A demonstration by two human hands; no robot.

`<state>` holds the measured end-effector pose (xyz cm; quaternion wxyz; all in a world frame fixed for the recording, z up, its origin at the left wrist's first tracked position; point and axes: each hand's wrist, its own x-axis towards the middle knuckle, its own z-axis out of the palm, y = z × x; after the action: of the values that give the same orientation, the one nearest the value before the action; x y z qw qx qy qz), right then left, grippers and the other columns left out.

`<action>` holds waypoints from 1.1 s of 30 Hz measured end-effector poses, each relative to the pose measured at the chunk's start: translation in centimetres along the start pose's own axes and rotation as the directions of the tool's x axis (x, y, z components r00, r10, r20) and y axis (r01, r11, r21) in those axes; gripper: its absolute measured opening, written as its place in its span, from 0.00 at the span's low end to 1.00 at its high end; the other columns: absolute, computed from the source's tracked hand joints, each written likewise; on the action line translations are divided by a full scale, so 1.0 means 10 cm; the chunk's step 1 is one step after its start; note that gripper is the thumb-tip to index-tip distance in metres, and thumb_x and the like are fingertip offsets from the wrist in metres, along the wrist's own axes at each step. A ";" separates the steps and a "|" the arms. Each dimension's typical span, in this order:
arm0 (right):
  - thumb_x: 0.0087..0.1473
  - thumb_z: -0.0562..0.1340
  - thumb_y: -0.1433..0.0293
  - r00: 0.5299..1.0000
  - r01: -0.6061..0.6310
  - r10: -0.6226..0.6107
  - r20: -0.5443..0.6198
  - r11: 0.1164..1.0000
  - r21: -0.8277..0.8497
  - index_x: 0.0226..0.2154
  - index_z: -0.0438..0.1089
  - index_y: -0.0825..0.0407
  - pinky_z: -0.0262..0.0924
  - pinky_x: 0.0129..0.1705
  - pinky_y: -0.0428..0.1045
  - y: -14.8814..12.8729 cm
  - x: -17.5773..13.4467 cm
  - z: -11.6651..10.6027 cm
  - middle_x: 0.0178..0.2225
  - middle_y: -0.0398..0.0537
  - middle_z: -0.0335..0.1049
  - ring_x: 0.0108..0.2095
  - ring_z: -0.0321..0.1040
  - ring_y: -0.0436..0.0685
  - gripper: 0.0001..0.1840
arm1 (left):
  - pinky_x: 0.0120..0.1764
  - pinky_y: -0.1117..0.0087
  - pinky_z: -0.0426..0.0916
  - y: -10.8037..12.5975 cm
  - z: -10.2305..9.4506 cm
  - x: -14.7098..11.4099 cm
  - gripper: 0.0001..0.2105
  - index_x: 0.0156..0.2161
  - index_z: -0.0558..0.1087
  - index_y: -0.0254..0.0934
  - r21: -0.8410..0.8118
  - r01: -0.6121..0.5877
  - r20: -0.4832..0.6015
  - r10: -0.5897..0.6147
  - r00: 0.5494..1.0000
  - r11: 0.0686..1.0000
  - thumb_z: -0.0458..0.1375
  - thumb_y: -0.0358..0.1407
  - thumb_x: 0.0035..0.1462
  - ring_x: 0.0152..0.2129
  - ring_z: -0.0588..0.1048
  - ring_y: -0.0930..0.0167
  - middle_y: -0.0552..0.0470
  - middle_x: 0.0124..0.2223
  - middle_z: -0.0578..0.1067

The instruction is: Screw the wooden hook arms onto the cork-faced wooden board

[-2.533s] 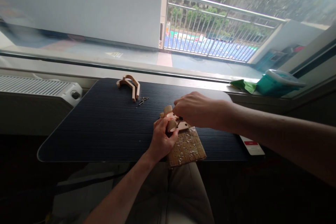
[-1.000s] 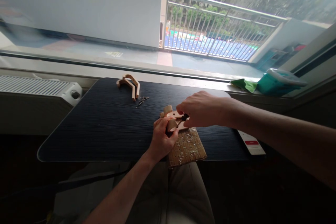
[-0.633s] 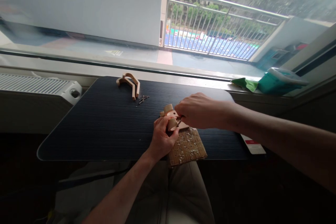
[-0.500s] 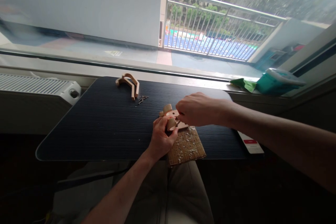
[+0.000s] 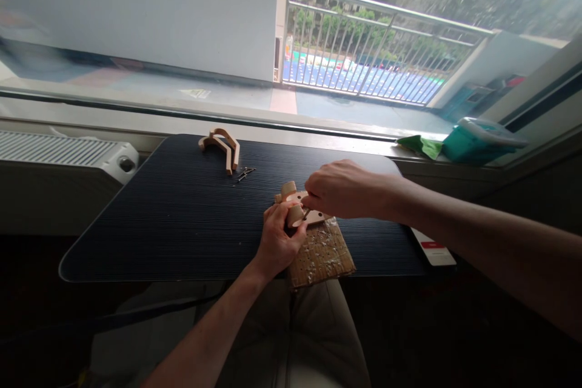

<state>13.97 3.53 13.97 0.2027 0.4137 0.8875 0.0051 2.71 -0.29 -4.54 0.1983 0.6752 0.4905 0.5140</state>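
A small light-wood piece [image 5: 295, 215] with rounded blocks and dark holes in its flat plate sits over the far end of a tape-covered cardboard pad [image 5: 322, 254]. My left hand [image 5: 279, 239] is closed around its near left side, thumb and fingers gripping the rounded block. Above the plate, my right hand [image 5: 328, 185] is curled in a fist over a thin metal-shafted tool [image 5: 307, 214]. The shaft's tip points down at the plate beside the near block. Most of that tool is hidden by my fingers, so its exact kind does not show.
Two curved wooden pieces [image 5: 222, 147] lie at the back left of the dark table [image 5: 173, 218], with several loose screws [image 5: 246, 173] beside them. A phone [image 5: 434, 247] lies at the right edge. A teal tub [image 5: 473, 142] and green cloth [image 5: 421, 145] rest on the windowsill.
The view has shifted very slightly. My right hand has turned a little at the tool, showing slightly more of the plate and its holes. The left hand keeps its grip.
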 end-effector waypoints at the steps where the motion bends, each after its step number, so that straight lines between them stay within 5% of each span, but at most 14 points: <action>1: 0.55 0.49 0.63 1.000 -0.017 0.017 -0.005 1.000 0.006 0.31 0.73 0.55 0.47 0.26 0.47 0.01 0.00 0.01 0.28 0.53 0.72 0.28 0.65 0.53 0.20 | 0.48 0.61 0.63 0.00 0.00 0.00 0.14 0.42 0.66 0.39 0.003 0.000 0.000 0.000 1.000 1.000 0.59 0.31 0.48 0.42 0.69 0.66 0.50 0.41 0.73; 6: 0.47 0.59 0.66 0.997 0.050 -0.049 0.060 0.999 -0.011 0.37 0.71 0.51 0.46 0.27 0.47 0.03 -0.08 -0.07 0.30 0.48 0.72 0.29 0.65 0.53 0.14 | 0.48 0.62 0.63 0.00 -0.01 0.00 0.14 0.42 0.66 0.39 -0.001 -0.007 0.001 0.007 1.000 1.000 0.59 0.31 0.48 0.41 0.69 0.67 0.51 0.40 0.73; 11: 0.47 0.56 0.75 0.997 0.040 -0.035 0.070 0.997 -0.073 0.31 0.72 0.54 0.47 0.28 0.47 0.04 -0.10 -0.10 0.30 0.50 0.72 0.30 0.65 0.51 0.11 | 0.48 0.62 0.63 0.01 -0.01 0.01 0.13 0.41 0.67 0.38 0.002 0.005 0.009 -0.005 1.000 1.000 0.59 0.31 0.48 0.41 0.69 0.67 0.51 0.39 0.74; 19: 0.52 0.53 0.63 0.995 -0.048 0.049 0.081 0.999 -0.008 0.31 0.73 0.53 0.46 0.26 0.47 0.08 -0.07 -0.02 0.28 0.51 0.72 0.27 0.64 0.52 0.16 | 0.49 0.62 0.62 0.02 -0.01 0.00 0.14 0.42 0.67 0.39 0.003 0.013 0.008 -0.013 1.000 1.000 0.59 0.31 0.48 0.42 0.69 0.67 0.50 0.40 0.74; 23: 0.47 0.59 0.68 0.996 0.051 -0.048 0.079 0.998 -0.029 0.36 0.72 0.52 0.46 0.26 0.47 0.07 -0.12 -0.07 0.30 0.48 0.72 0.28 0.64 0.52 0.13 | 0.48 0.62 0.63 0.01 -0.01 0.00 0.14 0.42 0.67 0.38 0.006 0.013 0.003 -0.013 1.000 1.000 0.59 0.31 0.47 0.42 0.69 0.66 0.50 0.41 0.73; 27: 0.46 0.57 0.75 0.987 0.147 -0.144 0.065 0.988 -0.049 0.31 0.73 0.55 0.46 0.27 0.46 0.08 -0.08 -0.08 0.28 0.49 0.71 0.28 0.63 0.50 0.09 | 0.48 0.61 0.63 0.00 0.00 0.00 0.14 0.42 0.67 0.39 0.001 0.013 0.008 -0.013 1.000 1.000 0.59 0.31 0.48 0.42 0.69 0.66 0.50 0.40 0.74; 33: 0.52 0.51 0.64 1.000 -0.024 0.024 0.005 1.000 0.021 0.27 0.72 0.55 0.44 0.24 0.47 0.12 0.07 0.04 0.25 0.51 0.70 0.24 0.61 0.51 0.18 | 0.48 0.62 0.63 0.02 -0.02 0.01 0.13 0.41 0.67 0.38 -0.005 0.011 0.015 -0.011 1.000 1.000 0.58 0.31 0.48 0.42 0.69 0.67 0.50 0.40 0.73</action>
<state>14.61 4.76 13.53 0.2006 0.4263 0.8821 -0.0028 2.60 -0.36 -4.26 0.2064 0.6759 0.4915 0.5089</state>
